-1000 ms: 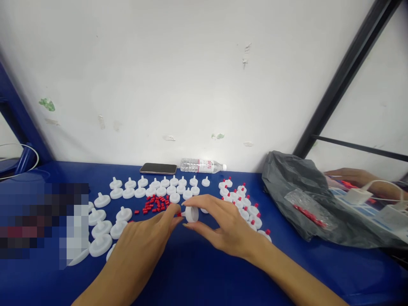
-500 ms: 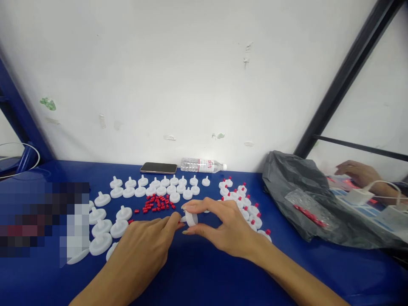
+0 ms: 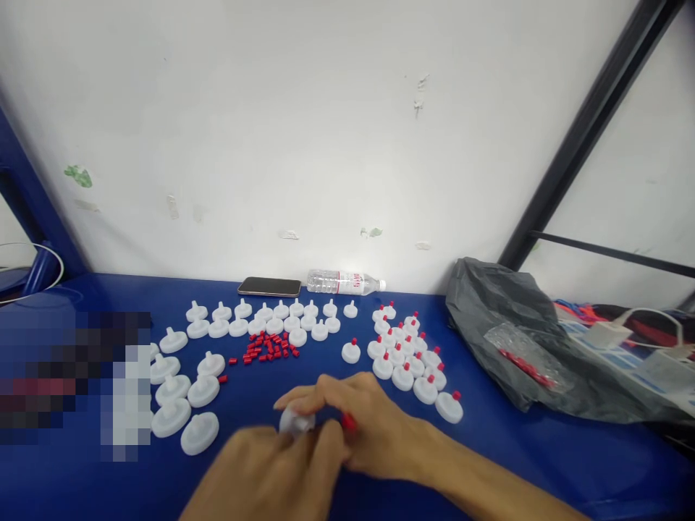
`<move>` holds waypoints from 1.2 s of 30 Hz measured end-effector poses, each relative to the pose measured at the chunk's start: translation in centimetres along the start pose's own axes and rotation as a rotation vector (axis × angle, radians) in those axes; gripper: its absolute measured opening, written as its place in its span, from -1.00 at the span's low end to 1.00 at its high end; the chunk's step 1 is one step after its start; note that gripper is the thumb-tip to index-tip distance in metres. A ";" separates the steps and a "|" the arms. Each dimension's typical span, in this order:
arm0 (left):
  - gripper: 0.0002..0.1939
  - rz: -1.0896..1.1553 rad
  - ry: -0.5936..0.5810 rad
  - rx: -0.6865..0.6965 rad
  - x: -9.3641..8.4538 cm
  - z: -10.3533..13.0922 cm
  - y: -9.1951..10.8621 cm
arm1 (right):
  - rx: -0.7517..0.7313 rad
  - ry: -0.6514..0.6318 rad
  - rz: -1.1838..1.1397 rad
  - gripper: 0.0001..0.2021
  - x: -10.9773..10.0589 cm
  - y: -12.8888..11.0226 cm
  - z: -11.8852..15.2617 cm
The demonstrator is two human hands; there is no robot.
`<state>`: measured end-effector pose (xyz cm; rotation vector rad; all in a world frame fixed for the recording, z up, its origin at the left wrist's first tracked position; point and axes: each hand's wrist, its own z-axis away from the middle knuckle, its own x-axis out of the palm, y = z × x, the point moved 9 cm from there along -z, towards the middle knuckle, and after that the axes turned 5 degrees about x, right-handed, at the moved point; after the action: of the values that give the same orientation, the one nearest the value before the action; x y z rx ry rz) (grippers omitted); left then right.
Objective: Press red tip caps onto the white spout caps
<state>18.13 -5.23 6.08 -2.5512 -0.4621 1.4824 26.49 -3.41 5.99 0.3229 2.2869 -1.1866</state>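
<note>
In the low middle of the view my two hands meet, fingers bent and closed. My left hand [image 3: 271, 467], blurred by motion, presses against a white disc-shaped plastic part [image 3: 294, 422]. My right hand [image 3: 369, 423] curls over the same part from above. A bright red cap [image 3: 349, 422] shows between the hands; whether it sits on the part's stem is hidden. Behind them lies a pile of loose red caps [image 3: 268, 346]. Bare white stemmed discs [image 3: 203, 391] spread to the left and back, while red-tipped discs [image 3: 402, 376] cluster on the right.
A phone [image 3: 270, 286] and a clear plastic bottle [image 3: 344, 282] lie along the white wall on the blue table [image 3: 337, 499]. On the right, a grey plastic bag [image 3: 483, 311] carries a clear pouch of red pieces [image 3: 529, 365]. White plugs [image 3: 608, 333] stand beyond it.
My right hand has turned over and closed round the white part, and my left hand has come lower and nearer. The red cap now shows. A person's hand at far right is gone.
</note>
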 end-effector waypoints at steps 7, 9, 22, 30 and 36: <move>-0.59 0.193 -0.388 -0.179 4.6 0.0 -1.8 | 0.297 0.003 0.151 -0.63 0.1 4.0 -0.2; -0.57 0.210 -0.455 -0.218 5.1 0.0 -2.8 | 0.351 0.035 0.200 -0.67 -0.5 5.2 -0.1; -0.69 0.008 -0.177 -0.139 3.5 -0.4 -3.4 | 0.278 -0.009 0.280 -0.79 -1.1 4.6 -0.4; -0.57 -0.047 -0.129 -0.088 2.7 -1.1 -2.7 | 0.253 -0.026 0.313 -0.79 -0.9 4.3 -0.3; -0.53 -0.050 -0.096 -0.125 2.1 -1.4 -3.5 | 0.252 -0.039 0.321 -0.80 -1.0 4.3 -0.3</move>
<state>19.69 -1.18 6.11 -2.5484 -0.6462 1.6119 29.07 -0.65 3.77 0.7241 1.9597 -1.2961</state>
